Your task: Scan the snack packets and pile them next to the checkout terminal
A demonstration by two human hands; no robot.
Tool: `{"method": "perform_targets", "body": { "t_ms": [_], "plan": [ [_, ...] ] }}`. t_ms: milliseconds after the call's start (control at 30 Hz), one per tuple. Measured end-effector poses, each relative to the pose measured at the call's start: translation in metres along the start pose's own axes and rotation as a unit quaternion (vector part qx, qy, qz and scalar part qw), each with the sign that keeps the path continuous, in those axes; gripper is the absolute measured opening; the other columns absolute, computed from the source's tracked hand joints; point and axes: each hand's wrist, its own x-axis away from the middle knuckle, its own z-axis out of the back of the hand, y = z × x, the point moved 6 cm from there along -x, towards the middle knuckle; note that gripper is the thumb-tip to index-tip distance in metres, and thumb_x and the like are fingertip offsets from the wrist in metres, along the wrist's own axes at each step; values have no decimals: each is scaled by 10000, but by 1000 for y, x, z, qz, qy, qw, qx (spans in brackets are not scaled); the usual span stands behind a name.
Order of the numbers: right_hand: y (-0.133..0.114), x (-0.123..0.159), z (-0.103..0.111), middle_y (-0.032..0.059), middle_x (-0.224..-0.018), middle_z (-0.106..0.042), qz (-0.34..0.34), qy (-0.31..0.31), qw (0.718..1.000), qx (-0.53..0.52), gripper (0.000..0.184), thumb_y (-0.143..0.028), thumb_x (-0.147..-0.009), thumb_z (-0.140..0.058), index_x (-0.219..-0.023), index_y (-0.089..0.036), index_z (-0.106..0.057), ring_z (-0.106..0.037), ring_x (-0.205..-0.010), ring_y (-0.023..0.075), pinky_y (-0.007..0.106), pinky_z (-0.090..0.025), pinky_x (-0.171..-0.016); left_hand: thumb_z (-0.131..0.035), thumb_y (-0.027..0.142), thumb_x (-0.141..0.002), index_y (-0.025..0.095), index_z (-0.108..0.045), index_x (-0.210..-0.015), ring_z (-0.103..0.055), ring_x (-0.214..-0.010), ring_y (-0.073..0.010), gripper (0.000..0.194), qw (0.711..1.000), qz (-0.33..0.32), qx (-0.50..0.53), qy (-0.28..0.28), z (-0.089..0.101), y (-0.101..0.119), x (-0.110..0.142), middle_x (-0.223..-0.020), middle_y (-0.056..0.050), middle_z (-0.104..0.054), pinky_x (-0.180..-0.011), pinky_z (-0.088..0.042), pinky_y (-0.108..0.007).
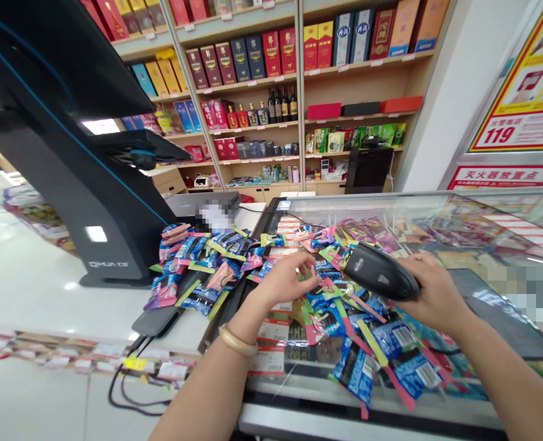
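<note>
My right hand (436,297) is wrapped round a black handheld barcode scanner (381,272), its head pointing left over the glass counter. Below the scanner spreads a pile of small blue, pink and green snack packets (393,334), some with barcodes facing up. My left hand (292,278), with a gold bracelet (238,340) on the wrist, hovers at the pile's left edge. Its fingers are loosely bent and apart, with nothing visible between them. A second heap of the same packets (200,257) lies to the left, beside the black monitor stand (119,245).
Under the glass counter top (413,214) lie more goods and price labels. A black flat pad (501,312) rests on the right. A dark device with cables (158,321) sits at the left counter's front. Shelves of boxes and bottles (253,110) stand behind.
</note>
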Motion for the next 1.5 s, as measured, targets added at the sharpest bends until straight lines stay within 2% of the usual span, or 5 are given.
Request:
{"method": "perform_targets", "body": {
  "t_ms": [167,533,700,900,1500],
  "plan": [
    [10,1,-1,84,-885,-772,-25,15,999,27,322,-370,-841,-591,-1086,-204,-716,-668,-741,234,381,-492,-721,-799,446,-713,233,-662,-1038,-632,-865,-263,413,985,16,-123,-120,-35,1,9,-989,-69,-685,-779,-489,-350],
    [18,3,-5,84,-894,-782,-54,7,998,36,344,-397,-815,-598,-1077,-212,-723,-670,-725,236,379,-499,-707,-797,355,-692,212,-643,-976,-578,-717,-145,352,992,84,88,-42,-18,-16,0,-804,19,-631,-651,-461,-247],
    [12,2,-3,80,-862,-772,-20,18,1000,12,305,-372,-839,-596,-1062,-197,-709,-648,-707,222,365,-477,-687,-666,417,-915,149,-662,-949,-675,-694,-159,271,879,211,425,50,-12,-26,-3,-824,-52,-708,-628,-549,-262],
    [4,1,-6,71,-847,-758,-20,-16,999,-43,301,-445,-822,-672,-1014,-215,-706,-639,-729,226,362,-464,-700,-504,340,-1042,115,-675,-1033,-713,-642,-163,282,774,267,570,66,-29,-25,-2,-866,-100,-760,-627,-608,-290],
    [-1,-6,-6,59,-787,-762,-52,-52,996,-55,241,-420,-829,-628,-939,-225,-717,-638,-672,206,344,-436,-681,-434,278,-1060,87,-697,-1084,-778,-765,-210,325,750,241,615,27,-39,-25,-5,-954,-144,-800,-725,-617,-317]
  ]
}}
